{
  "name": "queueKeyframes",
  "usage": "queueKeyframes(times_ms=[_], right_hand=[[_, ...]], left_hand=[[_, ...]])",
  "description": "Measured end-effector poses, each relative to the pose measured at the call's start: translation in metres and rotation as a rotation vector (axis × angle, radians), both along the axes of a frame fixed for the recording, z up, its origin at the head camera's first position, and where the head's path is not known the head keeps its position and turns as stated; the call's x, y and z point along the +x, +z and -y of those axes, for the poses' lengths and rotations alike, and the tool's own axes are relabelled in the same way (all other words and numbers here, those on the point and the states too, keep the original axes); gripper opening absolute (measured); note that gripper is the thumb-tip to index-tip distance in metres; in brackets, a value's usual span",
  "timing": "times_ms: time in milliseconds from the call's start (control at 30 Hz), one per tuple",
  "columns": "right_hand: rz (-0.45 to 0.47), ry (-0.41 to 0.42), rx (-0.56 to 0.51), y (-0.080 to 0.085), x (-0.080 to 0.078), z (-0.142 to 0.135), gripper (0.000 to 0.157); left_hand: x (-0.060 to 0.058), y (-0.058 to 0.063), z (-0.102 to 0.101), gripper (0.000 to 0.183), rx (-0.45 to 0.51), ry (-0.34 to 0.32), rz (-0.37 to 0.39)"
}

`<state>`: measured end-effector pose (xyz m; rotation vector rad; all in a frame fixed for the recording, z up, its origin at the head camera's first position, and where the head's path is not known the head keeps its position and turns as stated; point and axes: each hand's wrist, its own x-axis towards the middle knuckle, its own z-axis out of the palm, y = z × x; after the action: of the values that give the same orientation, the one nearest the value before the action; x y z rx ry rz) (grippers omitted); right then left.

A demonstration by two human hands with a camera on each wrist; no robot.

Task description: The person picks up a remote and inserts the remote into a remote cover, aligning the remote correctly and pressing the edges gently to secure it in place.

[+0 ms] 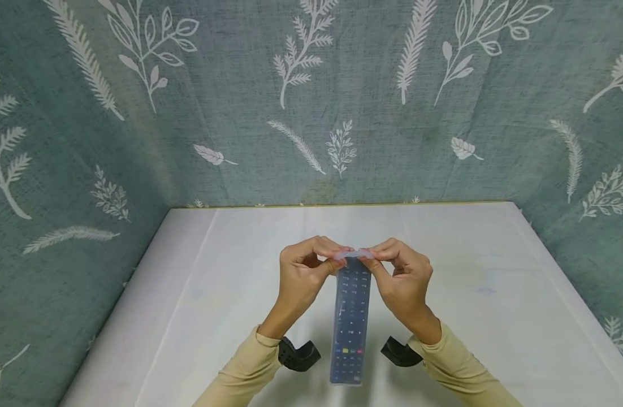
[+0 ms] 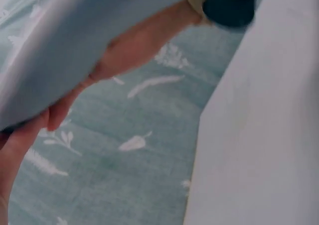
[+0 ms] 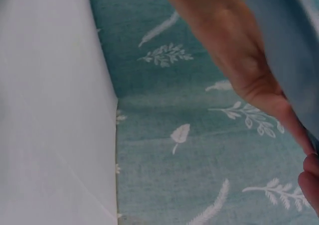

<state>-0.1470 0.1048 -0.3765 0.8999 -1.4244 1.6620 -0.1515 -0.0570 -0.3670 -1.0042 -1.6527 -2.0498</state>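
Observation:
A dark remote control [image 1: 351, 322] with rows of small buttons hangs in a clear, close-fitting cover, its long side running down toward me in the head view. My left hand [image 1: 303, 274] pinches the left side of the cover's translucent top edge [image 1: 353, 254] between thumb and fingers. On the other side, my right hand [image 1: 407, 280] pinches the same edge in the same way. The remote looms as a blurred blue-grey shape along the upper left of the left wrist view and the right side of the right wrist view. Whether the cover's end stands open cannot be told.
Beneath the hands spreads a white table [image 1: 230, 294]. Green leaf-patterned cloth [image 1: 372, 102] rises behind it and on both sides. Black camera mounts [image 1: 298, 355] sit at both wrists, flanking the remote's lower part.

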Motion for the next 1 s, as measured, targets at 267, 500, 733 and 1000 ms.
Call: queueKeyframes(times_ms=[267,500,733,1000], right_hand=[[0.215,0.086,0.061,0.001,0.007,-0.015,0.014],[0.343,0.089,0.072,-0.001,0.011,-0.015,0.01],[0.438,0.094,0.098,-0.002,0.015,-0.015,0.009],[0.501,0.064,0.144,-0.004,0.019,-0.014,0.012]], left_hand=[[0.002,-0.003,0.001,0.011,-0.051,-0.028,0.046],[0.008,-0.004,0.004,0.013,-0.065,-0.002,0.118],[0.011,-0.007,0.004,0.012,-0.083,0.026,0.164],[0.016,-0.009,0.005,0.013,-0.087,0.043,0.219]])
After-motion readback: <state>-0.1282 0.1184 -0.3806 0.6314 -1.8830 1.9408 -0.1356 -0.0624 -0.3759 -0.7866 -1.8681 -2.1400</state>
